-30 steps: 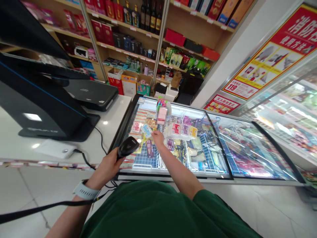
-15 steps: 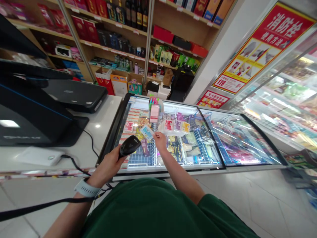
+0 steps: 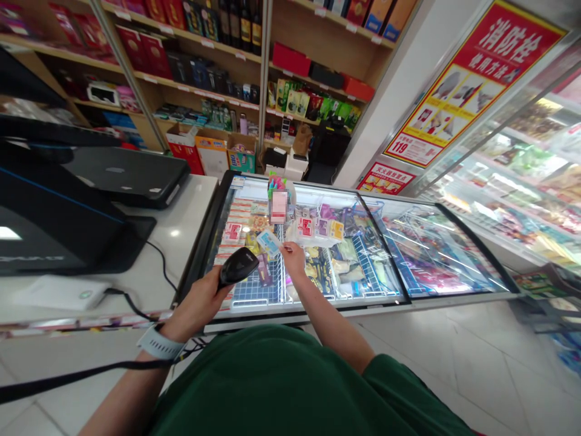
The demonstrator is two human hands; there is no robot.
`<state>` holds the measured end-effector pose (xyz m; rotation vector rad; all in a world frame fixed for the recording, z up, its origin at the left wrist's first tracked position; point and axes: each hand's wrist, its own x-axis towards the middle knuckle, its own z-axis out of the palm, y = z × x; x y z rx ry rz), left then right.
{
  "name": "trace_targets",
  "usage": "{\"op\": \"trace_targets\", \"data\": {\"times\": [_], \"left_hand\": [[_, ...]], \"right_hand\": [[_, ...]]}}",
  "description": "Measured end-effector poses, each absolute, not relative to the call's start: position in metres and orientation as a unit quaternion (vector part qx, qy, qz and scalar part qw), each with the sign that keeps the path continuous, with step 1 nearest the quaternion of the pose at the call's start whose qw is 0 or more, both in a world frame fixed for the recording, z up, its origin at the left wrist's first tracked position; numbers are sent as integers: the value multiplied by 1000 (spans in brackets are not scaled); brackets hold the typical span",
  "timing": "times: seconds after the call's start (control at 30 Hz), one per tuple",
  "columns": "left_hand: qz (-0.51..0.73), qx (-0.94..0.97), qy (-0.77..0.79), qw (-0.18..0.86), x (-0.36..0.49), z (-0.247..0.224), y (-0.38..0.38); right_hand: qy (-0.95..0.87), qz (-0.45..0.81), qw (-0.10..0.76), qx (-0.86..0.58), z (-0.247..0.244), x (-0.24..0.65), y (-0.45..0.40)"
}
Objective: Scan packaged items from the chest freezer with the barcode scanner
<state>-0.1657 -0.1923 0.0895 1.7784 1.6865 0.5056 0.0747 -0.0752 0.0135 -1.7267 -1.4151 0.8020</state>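
My left hand (image 3: 203, 303) is wrapped round the handle of a black handheld scanner (image 3: 238, 266), whose head points to the right. Between the fingertips of my right hand (image 3: 294, 259) is the corner of a small blue and white packet (image 3: 269, 242), held above the glass-topped freezer (image 3: 254, 307). The scanner head lies just below and left of the packet. Similar packets with red, purple and yellow labels (image 3: 321, 227) rest on the glass to the right, and a red-labelled one (image 3: 232, 232) lies to the left.
A white counter (image 3: 195, 227) with a black terminal (image 3: 59, 212) and a white device (image 3: 68, 292) is at the left. A container of colourful items (image 3: 278, 181) stands at the freezer's back. Shelves (image 3: 218, 51) rise behind.
The view has shifted slightly, so the counter and shelves appear a little further left. Both hands keep their holds on the scanner and the packet.
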Motion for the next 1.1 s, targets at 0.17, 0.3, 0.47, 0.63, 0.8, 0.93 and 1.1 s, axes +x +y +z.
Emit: {"op": "trace_targets", "data": {"times": [0.17, 0.3, 0.47, 0.63, 0.8, 0.93, 1.1], "left_hand": [[200, 672, 639, 316, -167, 87, -192], [201, 671, 640, 317, -166, 87, -193], [202, 673, 640, 309, -165, 87, -195], [200, 681, 637, 300, -164, 86, -196], [201, 677, 639, 304, -161, 92, -198], [217, 675, 636, 306, -161, 93, -199], [216, 672, 637, 309, -163, 88, -200]], "right_hand": [[-557, 314, 377, -671, 16, 74, -76], [-557, 316, 382, -666, 17, 74, -77], [-547, 334, 389, -662, 14, 75, -77], [-524, 366, 411, -650, 8, 76, -75], [-510, 385, 422, -643, 2, 79, -71], [-501, 395, 432, -637, -2, 81, -68], [-513, 389, 444, -623, -7, 81, -67]]}}
